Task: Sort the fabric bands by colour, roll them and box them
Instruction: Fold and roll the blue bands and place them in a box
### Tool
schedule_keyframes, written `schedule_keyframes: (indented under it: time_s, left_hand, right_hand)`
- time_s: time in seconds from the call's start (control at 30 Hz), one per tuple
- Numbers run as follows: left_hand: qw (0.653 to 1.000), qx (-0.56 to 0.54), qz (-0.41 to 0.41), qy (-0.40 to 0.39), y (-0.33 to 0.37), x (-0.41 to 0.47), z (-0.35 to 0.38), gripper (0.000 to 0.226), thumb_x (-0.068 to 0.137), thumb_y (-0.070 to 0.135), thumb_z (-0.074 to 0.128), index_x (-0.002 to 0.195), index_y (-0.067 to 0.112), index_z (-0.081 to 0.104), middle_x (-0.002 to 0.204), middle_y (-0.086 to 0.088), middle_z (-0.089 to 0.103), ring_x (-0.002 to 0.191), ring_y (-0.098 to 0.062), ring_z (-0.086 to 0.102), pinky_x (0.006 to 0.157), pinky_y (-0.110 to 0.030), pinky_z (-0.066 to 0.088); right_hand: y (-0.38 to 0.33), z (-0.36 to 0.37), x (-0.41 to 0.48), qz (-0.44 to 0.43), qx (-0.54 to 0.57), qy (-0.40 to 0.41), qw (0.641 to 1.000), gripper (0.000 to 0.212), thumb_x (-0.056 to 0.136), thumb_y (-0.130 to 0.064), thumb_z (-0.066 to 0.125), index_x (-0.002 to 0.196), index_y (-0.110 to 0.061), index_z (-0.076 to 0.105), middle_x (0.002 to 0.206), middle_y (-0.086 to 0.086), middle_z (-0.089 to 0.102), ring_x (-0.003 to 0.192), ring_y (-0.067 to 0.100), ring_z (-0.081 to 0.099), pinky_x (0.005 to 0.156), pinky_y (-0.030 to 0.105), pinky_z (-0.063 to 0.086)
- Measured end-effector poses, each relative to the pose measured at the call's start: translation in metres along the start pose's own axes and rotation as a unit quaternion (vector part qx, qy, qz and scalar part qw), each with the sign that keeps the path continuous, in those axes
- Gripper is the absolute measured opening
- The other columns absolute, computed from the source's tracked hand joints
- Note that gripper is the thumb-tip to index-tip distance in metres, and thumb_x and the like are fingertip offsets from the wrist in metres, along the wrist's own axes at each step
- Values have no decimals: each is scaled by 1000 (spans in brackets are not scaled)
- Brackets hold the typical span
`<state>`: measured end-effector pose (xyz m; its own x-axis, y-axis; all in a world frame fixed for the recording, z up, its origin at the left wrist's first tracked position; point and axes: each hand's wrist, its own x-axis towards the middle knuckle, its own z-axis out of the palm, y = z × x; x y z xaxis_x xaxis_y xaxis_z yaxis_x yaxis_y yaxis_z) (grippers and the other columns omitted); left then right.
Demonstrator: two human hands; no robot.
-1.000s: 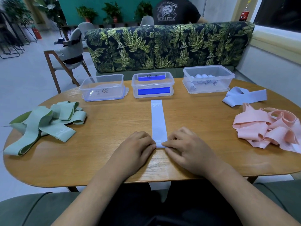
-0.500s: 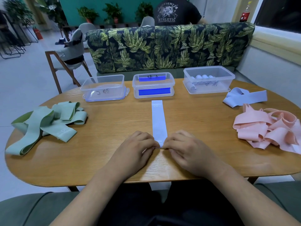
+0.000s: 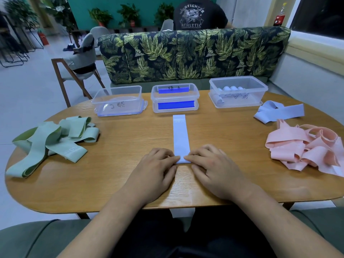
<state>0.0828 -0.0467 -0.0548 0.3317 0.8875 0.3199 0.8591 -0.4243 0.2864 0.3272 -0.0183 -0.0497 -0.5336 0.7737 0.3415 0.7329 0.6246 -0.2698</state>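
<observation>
Left hand (image 3: 156, 166), fingers curled, pinching near end of blue band (image 3: 181, 138). Band lying flat, stretching away between both hands. Right hand (image 3: 212, 164) pinching same end likewise. Advice: rolling tightly, edges squared, both hands pressing evenly, preventing skew.

The pale blue band (image 3: 180, 138) reads "20"; the black T-shirt (image 3: 191, 17) reads "ATHLETIC".

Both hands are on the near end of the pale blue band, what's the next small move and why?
Probably roll that end forward a turn: the left hand and right hand pinch a small fold there, while the rest of the pale blue band lies flat, unrolled.
</observation>
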Motion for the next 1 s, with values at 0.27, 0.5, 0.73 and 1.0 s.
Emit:
schedule_keyframes:
  time_s: [0.27,0.5,0.73,1.0]
  left_hand:
    - [1000,1,2,6,1,0,-1,48,105,37,49,151,25,53,142,7,52,134,-16,47,110,-41,44]
    - [997,0,70,-13,3,1,-4,36,105,21,53,139,32,57,133,17,56,128,-10,51,103,-39,46]
    - [999,5,48,-15,-1,3,-2,38,103,25,53,139,37,57,136,22,54,129,-8,49,102,-41,46]
    - [998,42,33,-26,-2,17,-4,47,97,33,45,141,37,58,136,22,56,136,-10,45,106,-41,45]
  right_hand:
    - [3,-1,3,21,-12,-26,999,37,108,-43,43,140,-42,62,134,-30,55,130,2,40,104,32,36]
    - [2,-1,4,22,-13,-43,999,39,107,-41,41,143,-43,57,136,-30,52,130,3,40,104,30,35]
    - [2,-3,-2,36,53,47,997,39,91,-18,40,120,-30,63,121,-20,60,115,11,53,98,38,49]
    - [0,-2,3,25,-1,-6,1000,51,88,-19,38,128,-38,61,128,-26,57,120,9,51,100,34,44]
